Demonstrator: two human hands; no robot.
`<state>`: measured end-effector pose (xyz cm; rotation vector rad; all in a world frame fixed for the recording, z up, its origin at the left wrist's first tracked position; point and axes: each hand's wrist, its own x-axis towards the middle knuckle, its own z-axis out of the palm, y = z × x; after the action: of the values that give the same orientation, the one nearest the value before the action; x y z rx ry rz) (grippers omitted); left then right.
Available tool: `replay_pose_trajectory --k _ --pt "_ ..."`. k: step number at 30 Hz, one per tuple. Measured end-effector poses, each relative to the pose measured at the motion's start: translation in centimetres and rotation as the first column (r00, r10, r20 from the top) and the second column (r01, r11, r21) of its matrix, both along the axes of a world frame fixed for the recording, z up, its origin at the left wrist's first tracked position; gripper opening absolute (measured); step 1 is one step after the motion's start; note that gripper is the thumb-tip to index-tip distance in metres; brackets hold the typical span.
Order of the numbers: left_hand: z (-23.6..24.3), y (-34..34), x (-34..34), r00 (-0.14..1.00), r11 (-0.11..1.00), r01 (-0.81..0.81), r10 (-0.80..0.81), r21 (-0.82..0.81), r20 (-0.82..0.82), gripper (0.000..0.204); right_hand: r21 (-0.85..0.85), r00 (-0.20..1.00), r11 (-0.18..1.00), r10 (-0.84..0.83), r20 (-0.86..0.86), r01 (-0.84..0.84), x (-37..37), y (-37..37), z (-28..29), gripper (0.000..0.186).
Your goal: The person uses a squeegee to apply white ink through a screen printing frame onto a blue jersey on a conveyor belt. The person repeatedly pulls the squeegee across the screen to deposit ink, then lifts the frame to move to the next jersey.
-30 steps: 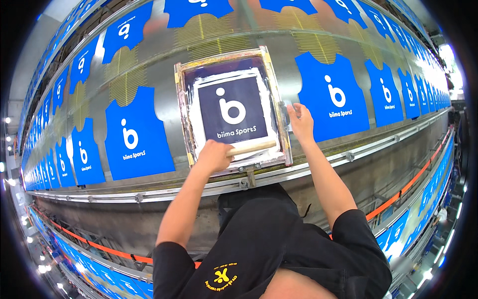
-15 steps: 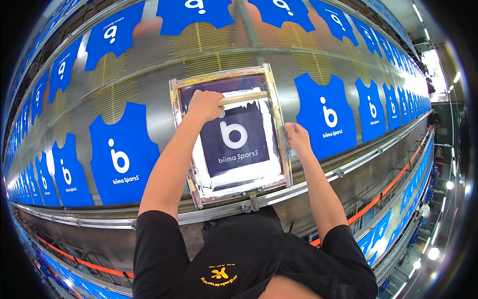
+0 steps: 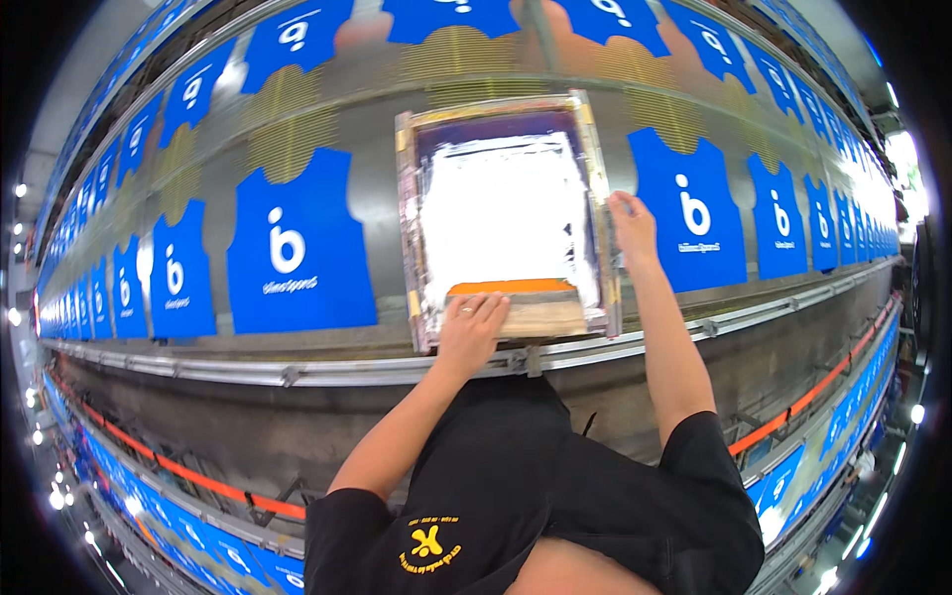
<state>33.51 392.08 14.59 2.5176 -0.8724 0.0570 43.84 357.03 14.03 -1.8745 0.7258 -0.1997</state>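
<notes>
A rectangular screen-printing frame (image 3: 405, 198) lies on the metal table, its middle coated with white ink (image 3: 501, 208), hiding the design. My left hand (image 3: 470, 327) grips a wooden squeegee (image 3: 545, 315) with an orange blade at the frame's near end. My right hand (image 3: 632, 223) has bent fingers closed at the frame's right edge; exactly what the fingertips grip is small. Blue cut shirt pieces (image 3: 297, 288) with white printed emblems lie flat on either side of the frame.
Rows of blue pieces (image 3: 778, 228) run along the long table (image 3: 188, 268) on both sides and beyond. A metal rail (image 3: 228, 369) edges it in front of me. Another printing table (image 3: 228, 540) with orange bars (image 3: 248, 496) lies behind me.
My left hand moved the squeegee up to the far end, then back down to the near end. The screen's dark middle turned white with ink. My right hand stayed at the right edge.
</notes>
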Motion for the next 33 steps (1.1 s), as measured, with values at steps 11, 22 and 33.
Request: replay_pose_trajectory --k 11,22,33 --pt "3.4 17.2 2.8 0.974 0.997 -0.014 0.031 0.077 -0.224 0.058 0.041 0.988 0.998 -0.042 0.148 0.037 1.3 17.9 -0.2 0.037" --pt "4.8 43.2 6.3 0.959 0.972 -0.026 0.089 0.233 -0.268 0.055 0.144 0.998 0.988 -0.065 0.012 0.062 3.2 46.3 -4.4 0.031" --pt "6.6 44.1 26.1 0.958 0.939 0.069 0.032 0.336 -0.286 0.031 -0.102 0.992 0.993 -0.065 -0.104 0.054 3.7 48.9 -3.9 0.031"
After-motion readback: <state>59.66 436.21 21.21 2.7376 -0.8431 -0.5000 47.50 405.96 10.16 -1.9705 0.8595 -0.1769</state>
